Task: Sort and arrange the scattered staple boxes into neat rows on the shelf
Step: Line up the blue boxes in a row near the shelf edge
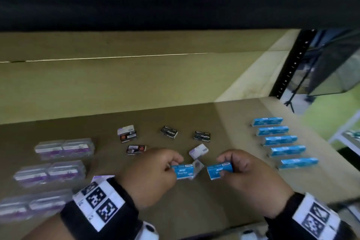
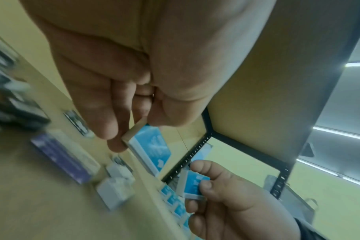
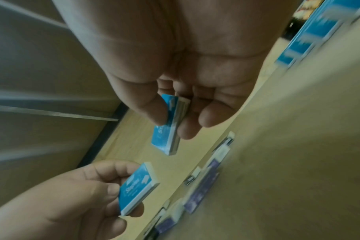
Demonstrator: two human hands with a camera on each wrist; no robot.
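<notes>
Head: blue rows [image 1: 280,140] visible | wrists: hands pinching blue boxes [image 3: 138,186]

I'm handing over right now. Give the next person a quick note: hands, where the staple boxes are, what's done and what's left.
Left hand holds a blue box; right hand holds another blue box, both above the shelf.
Done: blue rows at right, clear-case rows at left.
Left: place both held boxes with the blue rows; sort the loose black boxes and white boxes mid-shelf.
</notes>
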